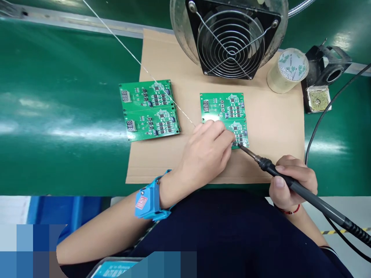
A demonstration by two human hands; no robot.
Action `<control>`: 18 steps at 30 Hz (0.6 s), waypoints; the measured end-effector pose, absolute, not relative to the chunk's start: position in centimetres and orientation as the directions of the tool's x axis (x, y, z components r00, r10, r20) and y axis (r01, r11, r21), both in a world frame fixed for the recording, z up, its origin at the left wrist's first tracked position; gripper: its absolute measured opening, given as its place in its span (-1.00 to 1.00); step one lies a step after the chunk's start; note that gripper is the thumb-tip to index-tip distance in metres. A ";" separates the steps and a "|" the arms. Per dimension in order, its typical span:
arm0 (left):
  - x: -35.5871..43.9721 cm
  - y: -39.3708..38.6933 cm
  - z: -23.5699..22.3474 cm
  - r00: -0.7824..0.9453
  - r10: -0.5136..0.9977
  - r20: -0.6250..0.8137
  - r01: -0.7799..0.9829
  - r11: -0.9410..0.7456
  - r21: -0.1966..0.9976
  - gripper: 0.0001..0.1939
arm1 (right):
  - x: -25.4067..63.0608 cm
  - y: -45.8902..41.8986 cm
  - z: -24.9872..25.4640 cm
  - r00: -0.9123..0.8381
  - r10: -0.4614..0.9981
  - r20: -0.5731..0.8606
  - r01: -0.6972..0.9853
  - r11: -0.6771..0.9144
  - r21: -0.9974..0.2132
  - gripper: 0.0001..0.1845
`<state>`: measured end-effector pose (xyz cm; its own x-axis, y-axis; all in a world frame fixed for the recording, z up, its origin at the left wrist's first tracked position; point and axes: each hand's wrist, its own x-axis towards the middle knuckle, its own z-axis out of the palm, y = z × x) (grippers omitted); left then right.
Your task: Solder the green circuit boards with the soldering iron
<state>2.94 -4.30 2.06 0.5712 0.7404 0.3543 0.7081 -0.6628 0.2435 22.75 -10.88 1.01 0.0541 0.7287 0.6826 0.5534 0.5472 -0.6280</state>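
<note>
My right hand [292, 183] grips a soldering iron [307, 197] like a pen, its tip on the lower right part of a green circuit board [222, 101]. Over that board's lower left lies my left hand [207, 150], fingers pinched close to the iron's tip and hiding part of the board. A thin, pale solder wire [127, 50] runs from the upper left into my left hand; its end is hidden by the fingers. To the left rests a stack of similar green boards [136, 110]. A blue wrist strap [149, 202] is around my left wrist.
A fan with a wire guard [232, 48] stands behind the board. To its right are a roll of clear tape [286, 71] and a black iron stand [327, 63] with a sponge [318, 98]. Cardboard [162, 162] covers part of the green table [72, 162]. The iron's cable [317, 123] hangs at right.
</note>
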 end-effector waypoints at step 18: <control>-1.3 1.2 3.8 0.187 0.941 0.283 0.812 -0.310 0.494 -0.89 | 23.3 -10.2 0.3 0.118 0.665 0.738 0.569 0.563 -0.599 -0.83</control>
